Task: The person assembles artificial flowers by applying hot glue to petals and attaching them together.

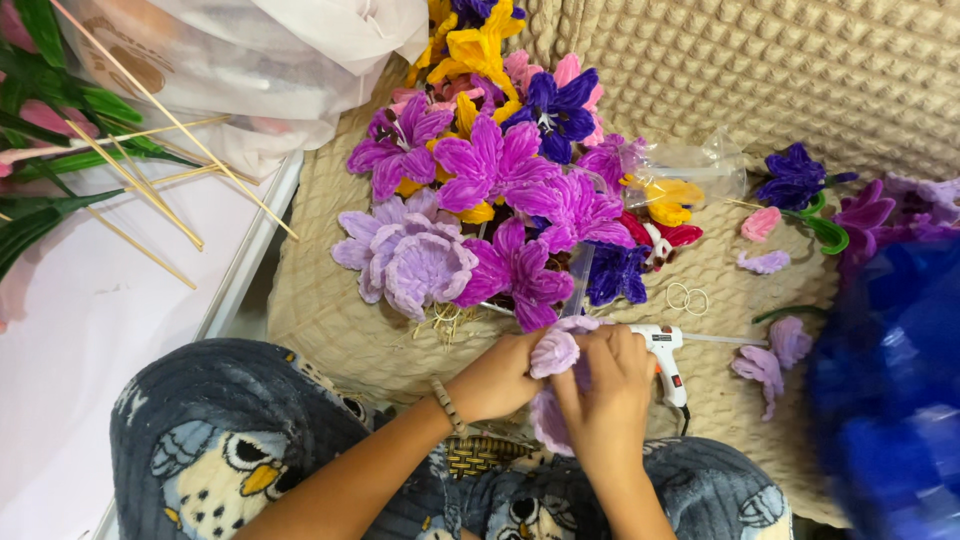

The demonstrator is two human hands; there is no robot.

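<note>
Lilac chenille petals [553, 352] sat pinched between both hands, low in the middle of the view, just above the person's lap. The left hand [497, 378] was closed narrowly around the upper petal from the left, thumb and fingers pressed to it. The right hand [607, 395] was curled over the piece from the right, fingers bent tight on it, with a second lilac petal [547, 420] showing below, between the wrists. How many petals were already joined there could not be told; the hands hid the joint.

By the look of it, the work was well along. A heap of finished flowers [500, 190] in purple, violet, yellow and pink lay on the beige mat [330, 320] just beyond the hands, and one pale lilac flower [410, 260] at its near left edge matched the piece in hand. Yet parts remained: loose lilac petals [770, 360] lay to the right, a pink one [760, 224] and a small lilac one [765, 262] farther up, and a violet flower [795, 178] with a green stem near them. So the flower in hand seemed only partly built.

A white glue gun [665, 355] lay on the mat touching or just beside the right hand, its tip pointing right. Thin wooden sticks [150, 190] and green leaves [40, 120] lay well apart, at upper left.
</note>
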